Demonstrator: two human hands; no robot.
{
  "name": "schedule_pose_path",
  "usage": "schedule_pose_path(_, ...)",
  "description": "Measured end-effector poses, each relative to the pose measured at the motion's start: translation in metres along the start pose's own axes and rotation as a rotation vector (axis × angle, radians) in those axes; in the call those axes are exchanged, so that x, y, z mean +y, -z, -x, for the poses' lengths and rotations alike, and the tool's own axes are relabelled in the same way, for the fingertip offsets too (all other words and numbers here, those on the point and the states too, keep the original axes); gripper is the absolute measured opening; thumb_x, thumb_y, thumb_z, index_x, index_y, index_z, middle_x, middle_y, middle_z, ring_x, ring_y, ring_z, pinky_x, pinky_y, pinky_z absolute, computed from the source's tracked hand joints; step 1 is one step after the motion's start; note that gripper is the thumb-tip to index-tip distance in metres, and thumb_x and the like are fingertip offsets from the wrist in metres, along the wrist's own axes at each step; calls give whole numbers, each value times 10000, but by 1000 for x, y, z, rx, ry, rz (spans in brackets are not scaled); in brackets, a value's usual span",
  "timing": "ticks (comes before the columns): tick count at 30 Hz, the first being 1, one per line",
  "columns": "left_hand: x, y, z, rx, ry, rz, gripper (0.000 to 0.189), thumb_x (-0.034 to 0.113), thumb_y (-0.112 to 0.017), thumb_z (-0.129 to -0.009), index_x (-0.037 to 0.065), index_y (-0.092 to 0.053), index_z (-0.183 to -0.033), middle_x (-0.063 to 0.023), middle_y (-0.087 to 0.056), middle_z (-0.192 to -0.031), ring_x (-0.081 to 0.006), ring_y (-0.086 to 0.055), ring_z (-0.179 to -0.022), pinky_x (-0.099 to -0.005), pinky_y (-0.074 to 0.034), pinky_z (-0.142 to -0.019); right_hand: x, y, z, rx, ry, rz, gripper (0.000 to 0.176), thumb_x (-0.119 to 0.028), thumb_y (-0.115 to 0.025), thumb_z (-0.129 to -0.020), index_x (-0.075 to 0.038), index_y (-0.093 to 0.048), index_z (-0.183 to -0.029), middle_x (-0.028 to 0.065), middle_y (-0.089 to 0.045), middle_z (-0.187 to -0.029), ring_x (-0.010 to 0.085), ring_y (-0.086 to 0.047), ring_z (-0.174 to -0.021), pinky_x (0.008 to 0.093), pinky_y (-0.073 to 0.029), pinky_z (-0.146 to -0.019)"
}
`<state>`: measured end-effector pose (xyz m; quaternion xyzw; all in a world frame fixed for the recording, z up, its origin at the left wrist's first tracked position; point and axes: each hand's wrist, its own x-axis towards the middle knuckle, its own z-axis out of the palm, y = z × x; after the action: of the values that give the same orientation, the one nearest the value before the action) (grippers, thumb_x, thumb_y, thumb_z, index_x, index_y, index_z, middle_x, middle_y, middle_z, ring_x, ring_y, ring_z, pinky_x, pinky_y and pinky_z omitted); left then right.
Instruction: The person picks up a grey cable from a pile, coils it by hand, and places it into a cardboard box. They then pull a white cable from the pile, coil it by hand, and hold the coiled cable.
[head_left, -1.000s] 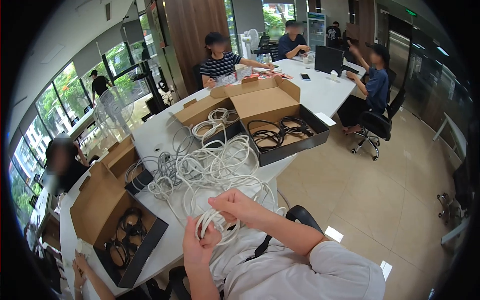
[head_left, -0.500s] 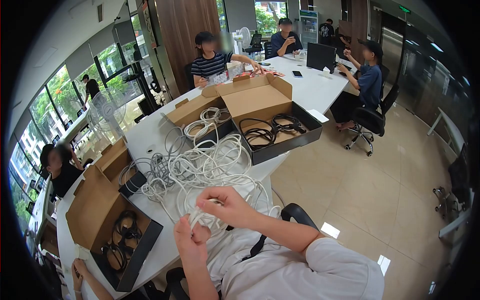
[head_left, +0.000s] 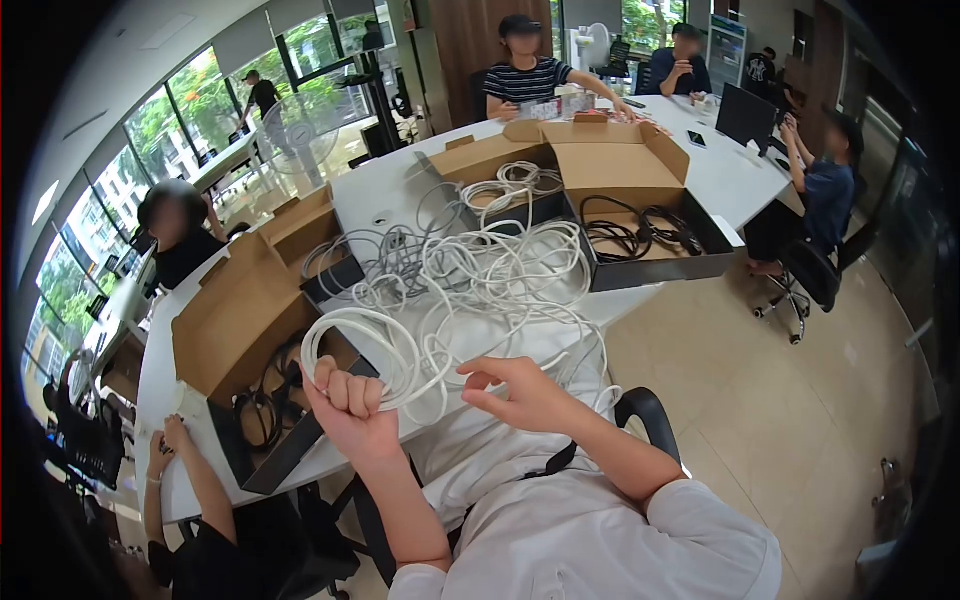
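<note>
My left hand (head_left: 352, 408) is closed around a coil of white cable (head_left: 401, 352), whose loops stand up above my fist. To the right of the coil, my right hand (head_left: 515, 392) has its thumb and index finger apart, with nothing visible between them. Loose white cable (head_left: 500, 262) lies tangled on the table in front of my hands, and some strands run down toward my lap. Left of that pile is a tangle of grey cable (head_left: 395, 262).
Open cardboard boxes with black cables stand at the left (head_left: 285, 455) and right (head_left: 665, 270). Another box (head_left: 450, 160) at the back holds coiled white cable. A person's hands (head_left: 170, 440) rest near the table's left edge. Other people sit around the white table (head_left: 375, 190).
My left hand has moved up and left, now showing a wide coil of white cable. My right hand has separated from it, moving right. The camera view has turned left.
</note>
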<state>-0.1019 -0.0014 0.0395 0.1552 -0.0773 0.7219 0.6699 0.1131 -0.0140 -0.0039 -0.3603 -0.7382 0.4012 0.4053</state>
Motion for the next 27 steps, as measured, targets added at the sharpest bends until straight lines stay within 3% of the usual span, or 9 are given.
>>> schedule_pose_path(5, 2, 12, 0, -23, 48, 48, 349, 325, -311, -1022, 133, -375, -737, 53, -196, -455, -62, -125, -367, -241, -147, -382, -7, -1, -9, -105, -259, -784, 384, -247, -567, -928, -20, -539, -1237, 75, -658, -1033, 104, -601, -877, 239, -475, -768)
schedule_pose_path(8, -1, 13, 1, -48, 58, 60, 347, 323, -311, -1022, 133, -373, -738, 53, -196, -457, -63, -124, -369, -241, -152, -386, -20, 2, -13, -142, -256, -1025, 372, -230, -553, -937, -38, -528, -1255, 46, -656, -1012, 79, -584, -868, 221, -456, -739)
schedule_pose_path(11, 0, 16, 0, -159, 82, 79, 250, 240, -377, -1003, 112, -378, -788, 48, -209, -490, -61, -149, -393, -236, -160, -410, -17, -4, -13, -177, -249, -753, 338, -239, -562, -935, -30, -567, -1201, 45, -663, -955, 89, -596, -842, 243, -450, -695)
schedule_pose_path(14, 4, 10, -3, -169, 48, 120, 257, 235, -357, -1008, 105, -377, -787, 48, -212, -498, -63, -154, -396, -237, -172, -417, -12, -11, -7, -103, -127, -278, 278, -228, -554, -939, -28, -609, -1124, 25, -648, -865, 105, -585, -770, 260, -440, -658)
schedule_pose_path(17, 14, 1, -10, -70, -52, 132, 318, 272, -307, -1023, 115, -362, -752, 50, -201, -488, -64, -141, -388, -239, -181, -410, -8, -10, -1, -94, 59, 76, 221, -175, -512, -948, -22, -637, -1046, 7, -621, -813, 89, -537, -712, 249, -426, -642)
schedule_pose_path(20, 32, 7, -21, -79, -76, 151, 314, 252, -306, -1020, 119, -352, -740, 51, -198, -495, -66, -145, -396, -232, -190, -431, -1, 3, 7, -1, 159, 6, 208, -162, -528, -938, -29, -656, -1032, 3, -593, -784, 80, -496, -682, 229, -390, -613)
schedule_pose_path(23, 47, 12, -25, -68, -97, 212, 333, 252, -308, -1019, 122, -338, -714, 47, -198, -511, -72, -157, -406, -239, -189, -449, -10, 29, 18, 36, 17, -285, 204, -153, -526, -935, -15, -660, -1003, 18, -615, -811, 103, -530, -710, 228, -401, -636)
schedule_pose_path(26, 59, 19, -28, -39, -155, 222, 370, 277, -309, -1022, 120, -319, -687, 36, -195, -532, -86, -165, -418, -248, -188, -462, -15, 45, 25, 51, 53, -221, 205, -172, -533, -941, -20, -641, -1027, 5, -582, -760, 84, -487, -642, 234, -406, -606)
schedule_pose_path(27, 62, 21, -29, -14, -209, 187, 379, 283, -308, -1023, 120, -313, -681, 35, -192, -536, -89, -164, -421, -248, -188, -464, -14, 50, 29, 91, 80, -374, 204, -181, -519, -948, -28, -639, -1013, -8, -542, -721, 76, -454, -620, 235, -386, -585)
